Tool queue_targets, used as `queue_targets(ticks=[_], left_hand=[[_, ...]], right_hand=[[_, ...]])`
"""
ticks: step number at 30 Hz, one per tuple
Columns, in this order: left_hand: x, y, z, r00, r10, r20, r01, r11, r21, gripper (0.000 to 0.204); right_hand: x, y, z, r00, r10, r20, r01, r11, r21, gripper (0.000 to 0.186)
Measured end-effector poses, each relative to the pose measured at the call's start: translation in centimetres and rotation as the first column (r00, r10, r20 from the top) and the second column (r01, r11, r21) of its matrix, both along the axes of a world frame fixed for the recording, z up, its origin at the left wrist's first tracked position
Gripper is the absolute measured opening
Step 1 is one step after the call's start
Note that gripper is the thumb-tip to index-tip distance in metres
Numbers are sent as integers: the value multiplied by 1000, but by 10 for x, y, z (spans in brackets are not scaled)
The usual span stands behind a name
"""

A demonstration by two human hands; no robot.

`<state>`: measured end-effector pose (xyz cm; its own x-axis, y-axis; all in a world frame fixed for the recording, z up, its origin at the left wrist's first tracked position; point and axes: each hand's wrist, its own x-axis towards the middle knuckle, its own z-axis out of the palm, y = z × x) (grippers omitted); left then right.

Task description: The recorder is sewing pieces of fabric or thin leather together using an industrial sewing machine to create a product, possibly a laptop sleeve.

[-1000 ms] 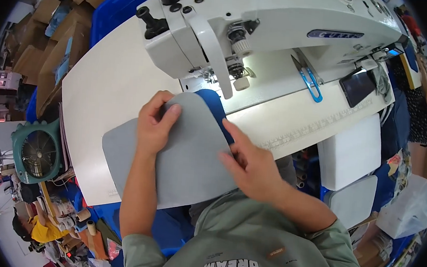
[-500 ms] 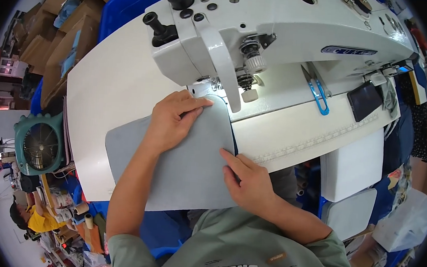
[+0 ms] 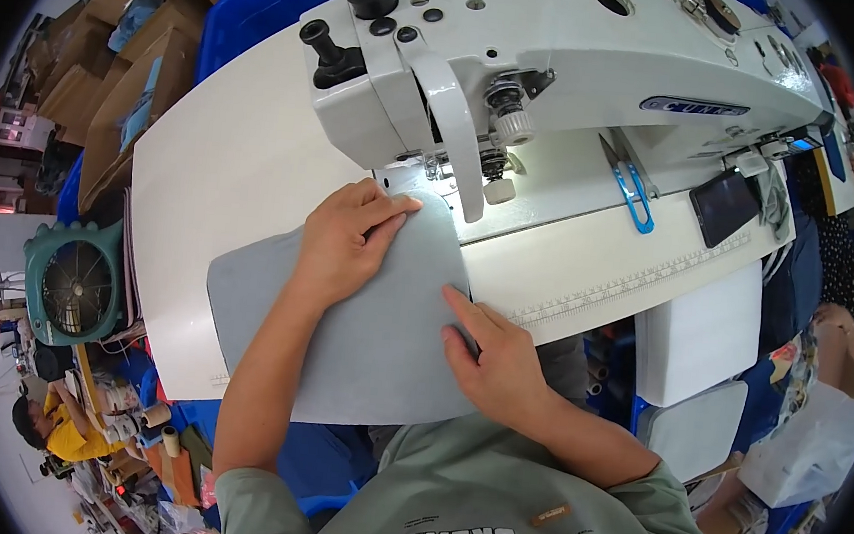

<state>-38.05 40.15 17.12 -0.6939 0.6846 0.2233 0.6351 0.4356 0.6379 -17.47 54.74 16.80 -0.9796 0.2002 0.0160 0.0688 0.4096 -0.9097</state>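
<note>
A grey sheet of fabric or soft leather-like material [image 3: 381,344] lies on the white table, its rounded far corner close under the needle area of a white sewing machine [image 3: 390,103]. My left hand [image 3: 349,241] rests on top of the sheet. Its index finger reaches to the corner by the presser foot [image 3: 414,178], with the thumb just below. At the sheet's right edge is my right hand [image 3: 500,358], index finger laid along the edge and thumb spread apart on the surface. Its remaining fingers are partly hidden.
Blue-handled thread snips [image 3: 636,195] and a dark phone [image 3: 725,207] lie right of the needle on the table [image 3: 204,169]. A ruler scale [image 3: 626,293] runs along its front edge. A green fan [image 3: 75,284] stands left; a person in yellow [image 3: 73,435] is beyond.
My right index finger has slid slightly farther up the sheet's edge, where less of a dark strip shows. The left hand holds nearly the same place. The view has shifted a little.
</note>
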Motion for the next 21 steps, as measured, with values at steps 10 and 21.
queue_targets(ticks=[10,21], left_hand=[[0,0,-7,996,-18,-83,19,1000,8,22],[2,4,-2,993,-21,-112,18,1000,-25,20]], right_hand=[[1,-2,-3,999,-30,-25,30,999,15,48],[2,-2,-2,999,-42,7,42,999,28,48]])
